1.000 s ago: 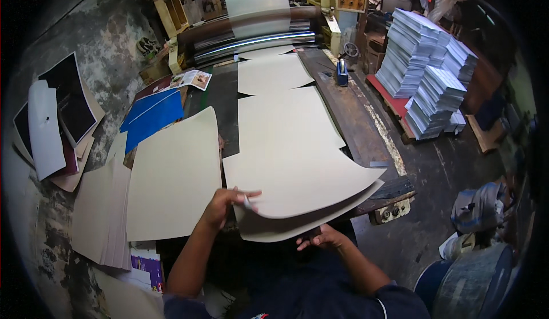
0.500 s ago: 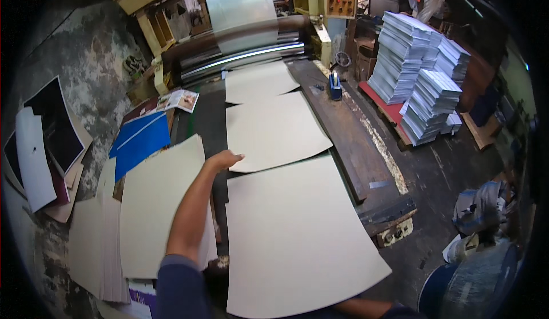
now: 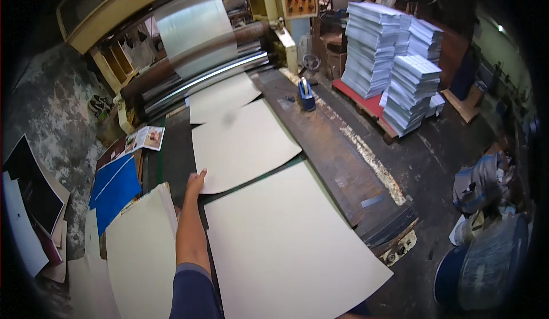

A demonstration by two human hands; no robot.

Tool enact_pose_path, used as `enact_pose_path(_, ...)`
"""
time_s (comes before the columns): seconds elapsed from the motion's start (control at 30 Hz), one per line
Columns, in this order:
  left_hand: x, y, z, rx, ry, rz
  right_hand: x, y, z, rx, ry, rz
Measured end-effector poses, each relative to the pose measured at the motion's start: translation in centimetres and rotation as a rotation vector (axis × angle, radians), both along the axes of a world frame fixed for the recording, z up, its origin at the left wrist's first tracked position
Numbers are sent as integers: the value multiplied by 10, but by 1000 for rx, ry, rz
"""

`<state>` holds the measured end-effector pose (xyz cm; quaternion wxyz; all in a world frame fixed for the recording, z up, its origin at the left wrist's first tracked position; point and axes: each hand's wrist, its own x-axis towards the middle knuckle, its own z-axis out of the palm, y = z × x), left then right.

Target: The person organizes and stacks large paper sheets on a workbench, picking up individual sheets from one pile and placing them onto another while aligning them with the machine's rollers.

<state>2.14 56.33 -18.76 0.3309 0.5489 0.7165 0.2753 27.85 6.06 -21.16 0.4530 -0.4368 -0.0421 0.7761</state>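
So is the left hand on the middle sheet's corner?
Yes, the left hand rests on the near left corner of the middle sheet on the feed table.

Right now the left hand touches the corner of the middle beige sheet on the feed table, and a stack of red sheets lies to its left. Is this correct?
Not quite. The head view shows the left hand on the corner of the middle beige sheet, but the sheets to its left are blue, not red.

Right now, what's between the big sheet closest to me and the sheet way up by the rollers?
In the head view, one more beige sheet lies between the nearest sheet and the one at the rollers. The left hand touches its near corner.
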Motion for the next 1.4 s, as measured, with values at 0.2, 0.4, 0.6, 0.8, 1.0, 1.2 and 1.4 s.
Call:
enact_pose_path(0.2,-10,4,90,407,213,-278,-14,16,-6,50,15,-13)
enact_pose_path(0.4,6,-86,215,420,412,-472,-26,59,-12,144,-20,-111)
enact_pose_path(0.6,-52,-232,247,494,468,-545,-45,56,-5,223,8,-147)
enact_pose_path(0.8,-119,-381,222,328,536,-218,-14,43,45,120,101,200)
enact_pose_path(1.0,-97,-492,173,117,555,-280,-11,92,57,66,-107,168)
enact_pose_path(1.2,-117,-526,180,228,274,-450,-20,82,69,123,-121,176)
enact_pose_path(1.4,-120,-536,180,277,50,-336,-12,-11,73,104,-67,335)
